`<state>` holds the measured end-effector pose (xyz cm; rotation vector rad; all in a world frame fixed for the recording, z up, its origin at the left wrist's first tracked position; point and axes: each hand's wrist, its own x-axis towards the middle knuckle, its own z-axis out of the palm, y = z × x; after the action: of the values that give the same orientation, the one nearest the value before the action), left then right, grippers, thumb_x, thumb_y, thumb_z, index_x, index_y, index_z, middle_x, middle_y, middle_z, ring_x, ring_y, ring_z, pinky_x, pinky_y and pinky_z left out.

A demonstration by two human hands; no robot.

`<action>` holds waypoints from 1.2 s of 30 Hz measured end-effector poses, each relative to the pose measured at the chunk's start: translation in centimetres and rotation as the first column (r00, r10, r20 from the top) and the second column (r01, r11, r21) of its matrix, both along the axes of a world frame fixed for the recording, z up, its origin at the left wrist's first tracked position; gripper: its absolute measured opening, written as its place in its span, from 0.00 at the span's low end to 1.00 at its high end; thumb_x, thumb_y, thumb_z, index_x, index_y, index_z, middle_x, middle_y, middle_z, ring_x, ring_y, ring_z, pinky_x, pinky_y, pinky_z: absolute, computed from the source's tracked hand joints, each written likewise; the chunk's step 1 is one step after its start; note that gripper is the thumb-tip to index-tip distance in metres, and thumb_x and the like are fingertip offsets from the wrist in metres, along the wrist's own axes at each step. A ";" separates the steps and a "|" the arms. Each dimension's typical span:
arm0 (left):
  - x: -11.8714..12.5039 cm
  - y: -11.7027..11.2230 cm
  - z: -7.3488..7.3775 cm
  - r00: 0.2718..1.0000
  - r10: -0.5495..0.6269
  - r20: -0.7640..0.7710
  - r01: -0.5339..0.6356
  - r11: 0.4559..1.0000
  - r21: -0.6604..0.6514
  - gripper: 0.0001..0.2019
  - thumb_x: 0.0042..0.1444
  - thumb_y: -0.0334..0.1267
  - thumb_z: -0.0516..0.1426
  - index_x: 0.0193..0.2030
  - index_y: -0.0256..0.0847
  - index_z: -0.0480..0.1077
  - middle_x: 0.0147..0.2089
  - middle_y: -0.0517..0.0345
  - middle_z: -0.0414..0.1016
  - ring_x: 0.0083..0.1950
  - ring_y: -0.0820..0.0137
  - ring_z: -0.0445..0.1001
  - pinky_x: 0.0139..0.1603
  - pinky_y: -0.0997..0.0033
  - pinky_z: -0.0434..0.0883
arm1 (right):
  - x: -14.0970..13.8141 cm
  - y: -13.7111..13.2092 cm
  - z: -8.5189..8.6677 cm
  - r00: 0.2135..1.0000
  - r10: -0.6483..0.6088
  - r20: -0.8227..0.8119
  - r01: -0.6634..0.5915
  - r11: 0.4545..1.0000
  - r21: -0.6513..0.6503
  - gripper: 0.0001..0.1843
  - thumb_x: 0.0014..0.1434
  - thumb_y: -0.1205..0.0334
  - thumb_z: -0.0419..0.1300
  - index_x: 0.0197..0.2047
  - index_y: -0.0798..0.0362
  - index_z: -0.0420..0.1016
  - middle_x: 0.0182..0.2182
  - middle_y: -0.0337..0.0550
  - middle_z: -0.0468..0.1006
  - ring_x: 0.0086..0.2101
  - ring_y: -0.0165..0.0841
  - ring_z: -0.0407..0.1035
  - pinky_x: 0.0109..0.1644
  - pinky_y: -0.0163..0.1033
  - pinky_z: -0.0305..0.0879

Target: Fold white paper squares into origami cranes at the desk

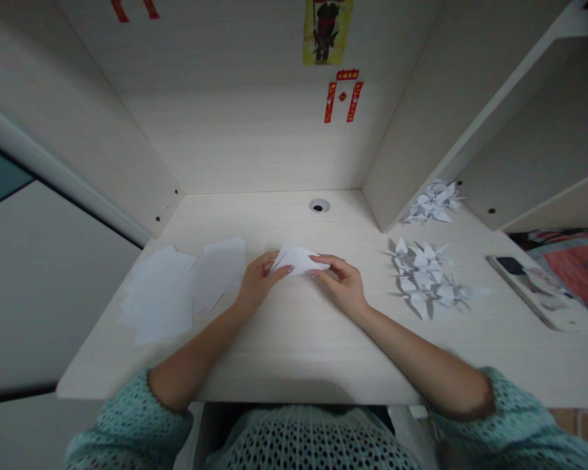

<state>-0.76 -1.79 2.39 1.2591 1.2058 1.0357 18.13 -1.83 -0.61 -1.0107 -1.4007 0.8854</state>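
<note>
A partly folded sheet of white paper (298,258) is held just above the pale wooden desk (294,346), near its middle. My left hand (257,279) pinches the paper's left edge with closed fingers. My right hand (340,281) grips its right edge, thumb and fingers pressed on the fold. Both forearms reach in from the near edge, in teal knitted sleeves.
Loose white sheets (176,290) lie spread at the left of the desk. Several folded paper cranes (428,277) sit at the right, with more cranes (434,202) on the side shelf. A phone (539,287) lies far right. A cable hole (319,206) is at the back.
</note>
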 end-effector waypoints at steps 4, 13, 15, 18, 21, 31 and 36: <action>0.0 -0.1 0.0 0.999 -0.034 -0.035 0.034 0.999 -0.021 0.21 0.47 0.47 0.62 0.46 0.38 0.73 0.41 0.52 0.80 0.39 0.63 0.77 0.37 0.71 0.71 | -0.3 -0.1 -0.6 0.999 -0.018 -0.041 0.015 0.997 -0.072 0.19 0.49 0.57 0.66 0.46 0.49 0.77 0.45 0.46 0.78 0.41 0.36 0.73 0.44 0.42 0.71; -0.1 -0.2 -0.5 0.987 -0.070 -0.143 0.070 0.998 0.000 0.20 0.51 0.49 0.59 0.47 0.39 0.73 0.39 0.54 0.80 0.39 0.62 0.78 0.35 0.71 0.70 | -0.3 -0.1 -0.7 0.999 -0.039 0.010 0.040 0.995 -0.095 0.15 0.50 0.57 0.66 0.43 0.48 0.79 0.43 0.46 0.80 0.42 0.39 0.73 0.45 0.43 0.70; 0.0 -0.4 -0.4 0.990 -0.032 -0.134 0.034 0.999 0.010 0.22 0.51 0.49 0.58 0.50 0.40 0.71 0.39 0.53 0.81 0.38 0.62 0.78 0.35 0.71 0.71 | -0.4 -0.3 -0.5 0.998 -0.064 0.024 0.066 0.994 -0.088 0.14 0.49 0.57 0.66 0.41 0.48 0.79 0.42 0.45 0.80 0.41 0.38 0.74 0.47 0.44 0.69; 0.3 -0.7 -0.4 0.994 0.033 -0.103 -0.028 0.999 0.044 0.25 0.51 0.48 0.59 0.55 0.42 0.68 0.40 0.53 0.81 0.40 0.63 0.78 0.39 0.70 0.72 | -0.6 -0.6 -0.3 0.996 -0.083 0.015 0.084 0.992 -0.090 0.15 0.48 0.57 0.67 0.41 0.48 0.79 0.41 0.44 0.81 0.40 0.37 0.74 0.48 0.44 0.69; 0.5 -0.8 -0.3 0.993 0.086 -0.086 -0.080 0.994 0.075 0.23 0.51 0.46 0.60 0.53 0.42 0.70 0.46 0.53 0.79 0.46 0.62 0.77 0.45 0.67 0.71 | -0.7 -0.9 -0.3 0.997 -0.079 -0.002 0.078 0.988 -0.130 0.16 0.49 0.56 0.66 0.43 0.48 0.79 0.38 0.45 0.81 0.36 0.36 0.75 0.43 0.43 0.71; 0.4 -1.1 -0.2 0.990 0.101 -0.102 -0.093 0.992 0.080 0.20 0.52 0.44 0.59 0.52 0.44 0.72 0.54 0.57 0.73 0.55 0.60 0.71 0.59 0.61 0.64 | -0.9 -0.9 -0.5 1.000 -0.012 0.012 0.013 0.996 -0.086 0.18 0.52 0.58 0.64 0.47 0.46 0.77 0.41 0.44 0.79 0.35 0.34 0.73 0.37 0.40 0.71; 0.5 -1.2 0.0 0.984 0.149 -0.098 -0.139 0.985 0.106 0.21 0.51 0.42 0.60 0.54 0.46 0.70 0.55 0.58 0.72 0.57 0.61 0.70 0.60 0.62 0.64 | -0.8 -1.1 0.1 0.996 0.024 0.084 -0.022 0.999 -0.023 0.15 0.55 0.59 0.62 0.47 0.44 0.77 0.36 0.44 0.80 0.34 0.35 0.72 0.38 0.42 0.70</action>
<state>-0.21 -2.99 2.40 1.3323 1.3568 1.1588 17.31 -2.93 -0.52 -1.0610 -1.4785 0.8860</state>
